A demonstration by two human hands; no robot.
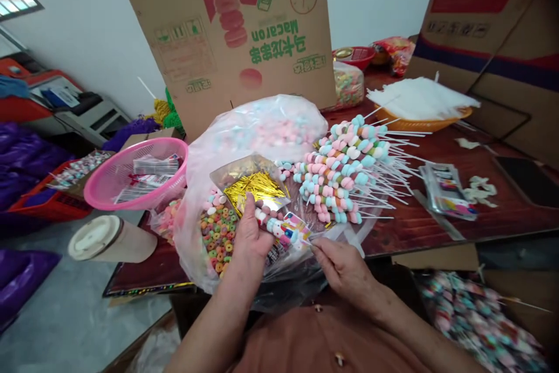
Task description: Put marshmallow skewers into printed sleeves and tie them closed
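A marshmallow skewer in a clear printed wrapper lies across my left hand, whose thumb is on top of it. My right hand pinches the wrapper's lower end, where the stick comes out. Just beyond my left hand, an open pouch holds gold twist ties. Coloured cereal rings lie in clear plastic to its left. Behind them stands a large clear bag of pink and blue marshmallows. A heap of bare marshmallow skewers lies to the right, sticks pointing right.
A pink basket with flat wrappers and a lidded cup are at the left. Cardboard boxes stand behind. At right are a yellow basket of white sticks, a wrapper stack and a dark phone. More skewers lie below.
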